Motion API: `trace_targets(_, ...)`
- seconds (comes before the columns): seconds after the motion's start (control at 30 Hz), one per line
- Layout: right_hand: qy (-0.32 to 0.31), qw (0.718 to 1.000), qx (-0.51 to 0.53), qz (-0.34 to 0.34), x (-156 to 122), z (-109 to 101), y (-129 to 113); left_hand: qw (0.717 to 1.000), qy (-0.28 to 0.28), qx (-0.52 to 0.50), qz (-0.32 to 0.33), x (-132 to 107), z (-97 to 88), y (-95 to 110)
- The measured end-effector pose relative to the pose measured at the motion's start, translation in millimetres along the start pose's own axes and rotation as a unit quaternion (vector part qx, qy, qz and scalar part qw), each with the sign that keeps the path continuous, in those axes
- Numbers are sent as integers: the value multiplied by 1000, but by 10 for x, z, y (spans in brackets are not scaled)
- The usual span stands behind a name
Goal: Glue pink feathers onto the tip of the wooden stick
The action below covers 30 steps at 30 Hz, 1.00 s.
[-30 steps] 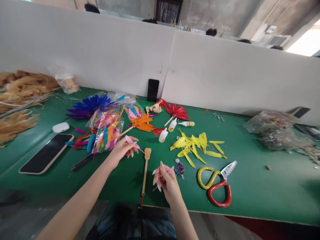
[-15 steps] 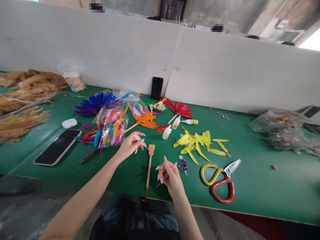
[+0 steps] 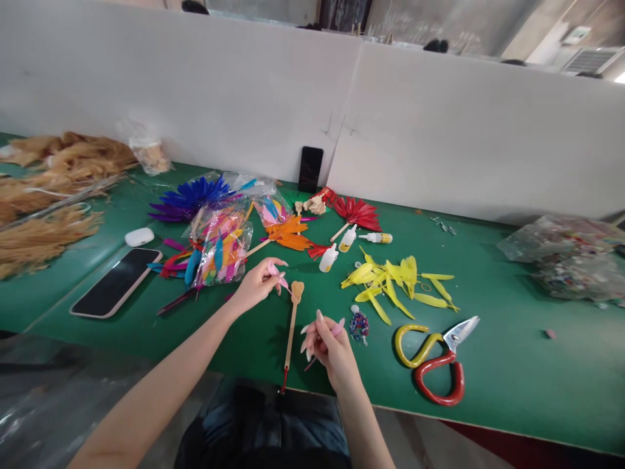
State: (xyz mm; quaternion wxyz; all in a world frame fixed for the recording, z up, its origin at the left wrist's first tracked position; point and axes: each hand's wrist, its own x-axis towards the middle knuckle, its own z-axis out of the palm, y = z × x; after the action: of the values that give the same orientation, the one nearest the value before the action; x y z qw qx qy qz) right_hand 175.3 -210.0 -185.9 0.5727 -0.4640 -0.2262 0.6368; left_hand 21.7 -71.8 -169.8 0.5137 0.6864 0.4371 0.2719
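Observation:
Between the thumb and fingers of my left hand (image 3: 258,285) is a pink feather (image 3: 277,275). Its thin end reaches the rounded head of a wooden fan handle (image 3: 291,332), which lies upright in view on the table with a red cord at its lower end. To the right of the handle, my right hand (image 3: 329,345) is closed around a slender pink stick-like thing (image 3: 338,327); its thin dark end points down toward the table. Fingers hide its middle, so its kind is unclear. A small bag of coloured beads (image 3: 359,327) lies beside the right hand.
Yellow feathers (image 3: 378,286) and large scissors (image 3: 430,365) lie to the right. Small glue bottles (image 3: 329,258) stand behind the hands, near orange (image 3: 288,233), red (image 3: 356,213) and blue (image 3: 195,198) feather fans. A phone (image 3: 116,283) lies left; a white partition (image 3: 219,98) borders the back.
The view has shifted slightly, so the things on the table appear a little displaced. Both hands keep their grips, with the pink feather still at the handle's head.

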Motion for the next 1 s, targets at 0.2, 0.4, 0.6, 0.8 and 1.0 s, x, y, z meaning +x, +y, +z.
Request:
trace_targets(0.2, -4, 1000, -15, -12, -1, -2, -20, 1000, -7, -6, -1, -1, 0, -19)
trace_targets(0.4, -19, 999, -35, -19, -22, -5, -33, 1000, 8, -8, -2, 2, 14, -23)
trace_targets(0.6, -29, 997, -62, -20, -46, -8, -69, 999, 37, -11, 10, 8, 0, -34)
trace_targets(0.8, -28, 997, -73, -20, -74, 9, -109, 1000, 20, 14, 2, -1, -18, -28)
trace_targets(1.0, -19, 998, -63, -18, -80, -1, -72, 998, 18, 54, 8, -25, -16, -30)
